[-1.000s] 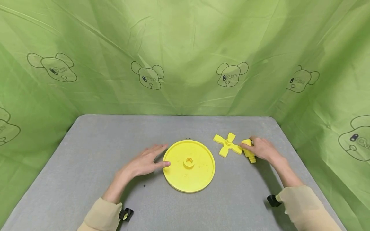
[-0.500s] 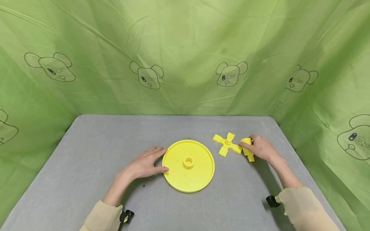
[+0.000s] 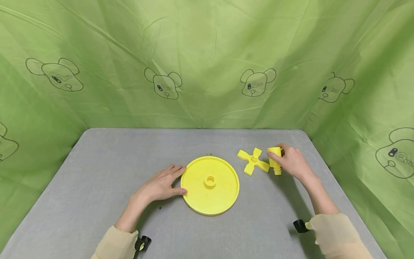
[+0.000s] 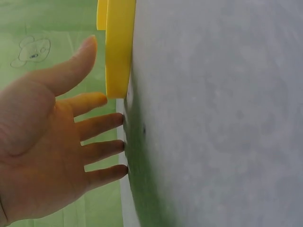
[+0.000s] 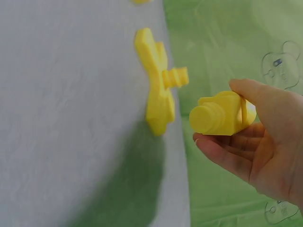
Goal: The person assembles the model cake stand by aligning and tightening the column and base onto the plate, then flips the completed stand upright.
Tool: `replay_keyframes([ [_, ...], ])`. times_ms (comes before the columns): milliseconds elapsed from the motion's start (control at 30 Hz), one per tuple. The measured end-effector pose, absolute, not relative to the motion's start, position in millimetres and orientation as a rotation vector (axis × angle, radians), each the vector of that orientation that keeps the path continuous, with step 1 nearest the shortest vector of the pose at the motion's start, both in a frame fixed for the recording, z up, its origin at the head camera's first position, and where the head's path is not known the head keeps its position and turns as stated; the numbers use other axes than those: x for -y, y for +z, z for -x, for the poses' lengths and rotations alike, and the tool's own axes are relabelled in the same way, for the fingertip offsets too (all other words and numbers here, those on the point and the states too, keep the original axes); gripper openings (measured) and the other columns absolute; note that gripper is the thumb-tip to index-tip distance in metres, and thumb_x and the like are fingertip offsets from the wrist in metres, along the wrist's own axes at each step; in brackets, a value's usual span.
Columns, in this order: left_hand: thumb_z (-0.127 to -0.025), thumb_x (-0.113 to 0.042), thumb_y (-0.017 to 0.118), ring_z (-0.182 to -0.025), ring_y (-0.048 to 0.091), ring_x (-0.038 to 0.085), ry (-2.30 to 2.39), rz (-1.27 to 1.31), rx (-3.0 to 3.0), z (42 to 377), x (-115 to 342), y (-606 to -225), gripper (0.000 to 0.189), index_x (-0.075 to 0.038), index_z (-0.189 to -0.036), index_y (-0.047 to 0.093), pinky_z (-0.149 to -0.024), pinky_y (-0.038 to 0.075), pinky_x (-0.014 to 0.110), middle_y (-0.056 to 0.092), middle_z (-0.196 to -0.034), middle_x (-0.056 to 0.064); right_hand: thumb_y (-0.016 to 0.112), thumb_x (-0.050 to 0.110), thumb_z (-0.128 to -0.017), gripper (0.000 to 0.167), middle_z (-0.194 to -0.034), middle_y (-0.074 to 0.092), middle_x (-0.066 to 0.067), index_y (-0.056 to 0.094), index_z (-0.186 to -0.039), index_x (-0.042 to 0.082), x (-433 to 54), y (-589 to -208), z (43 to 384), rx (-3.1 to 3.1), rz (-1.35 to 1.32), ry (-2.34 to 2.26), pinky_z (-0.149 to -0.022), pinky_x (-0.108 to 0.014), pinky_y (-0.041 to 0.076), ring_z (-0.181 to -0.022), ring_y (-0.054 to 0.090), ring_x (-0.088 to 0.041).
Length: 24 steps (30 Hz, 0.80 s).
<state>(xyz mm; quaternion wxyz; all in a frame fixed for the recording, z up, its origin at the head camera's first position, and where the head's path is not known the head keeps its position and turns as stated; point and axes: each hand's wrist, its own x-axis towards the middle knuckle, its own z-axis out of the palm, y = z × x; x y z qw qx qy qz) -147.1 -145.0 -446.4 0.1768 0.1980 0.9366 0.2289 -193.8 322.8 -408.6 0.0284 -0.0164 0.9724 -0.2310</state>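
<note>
A round yellow disc (image 3: 203,203) with a raised rim and a threaded socket at its centre lies flat on the table. My left hand (image 3: 160,184) is at its left edge, fingers spread and fairly straight, the thumb at the rim. In the left wrist view the index fingertip meets the side of the disc (image 4: 118,52). My right hand (image 3: 295,162) grips a yellow block-like piece with a threaded end (image 3: 275,158) between thumb and fingers, held above the table, threaded end down. Left of it, a yellow four-armed cross (image 3: 250,168) with an upright threaded stud rests on the table.
The grey table (image 3: 106,172) has a few small dark specks on it. Green curtains (image 3: 207,54) with printed bear heads enclose the back and both sides. Black cameras are strapped near both cuffs.
My right hand has raised the threaded piece off the table and turned it more upright. The left thumb has moved slightly down along the disc's rim. Disc and cross stay in place.
</note>
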Motion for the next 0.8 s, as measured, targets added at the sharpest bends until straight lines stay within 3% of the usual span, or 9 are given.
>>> replay_keyframes([
  [133,-0.092,-0.051,0.073,-0.158,0.024,0.044,0.643,-0.571,-2.657,146.9,145.8,-447.6,0.088,-0.013,-0.162,0.035,-0.124,0.027,0.066,0.033,-0.168,0.015,0.056,0.068,-0.096,0.073,-0.105,0.072,-0.018,0.059,-0.133,0.005,-310.2,-398.1,190.5,-3.08,0.056,-0.762,-0.064,-0.031,0.052,-0.076,0.072,-0.024],
  [267,-0.092,-0.05,0.074,-0.158,0.023,0.043,0.642,-0.563,-2.644,146.4,145.2,-447.9,0.089,-0.012,-0.162,0.034,-0.125,0.027,0.065,0.032,-0.169,0.015,0.06,0.062,-0.097,0.065,-0.101,0.073,-0.016,0.063,-0.13,0.006,-295.3,-393.6,187.6,-3.185,0.06,-0.832,-0.066,-0.029,0.051,-0.087,0.07,-0.028],
  [500,-0.092,-0.047,0.074,-0.159,0.021,0.042,0.648,-0.549,-2.63,144.1,142.4,-447.7,0.087,-0.014,-0.162,0.034,-0.125,0.026,0.065,0.031,-0.169,0.013,0.068,0.052,-0.096,0.054,-0.095,0.071,-0.014,0.064,-0.127,0.008,-270.5,-397.9,183.7,-3.227,0.083,-1.088,-0.057,-0.023,0.055,-0.08,0.071,-0.027],
  [800,-0.092,-0.045,0.075,-0.159,0.022,0.042,0.663,-0.559,-2.618,143.0,141.8,-443.5,0.086,-0.015,-0.162,0.035,-0.125,0.027,0.065,0.032,-0.169,0.013,0.068,0.054,-0.095,0.055,-0.097,0.071,-0.011,0.062,-0.131,0.013,-241.9,-402.4,176.6,-3.17,0.04,-1.244,-0.059,-0.025,0.056,-0.081,0.07,-0.023],
])
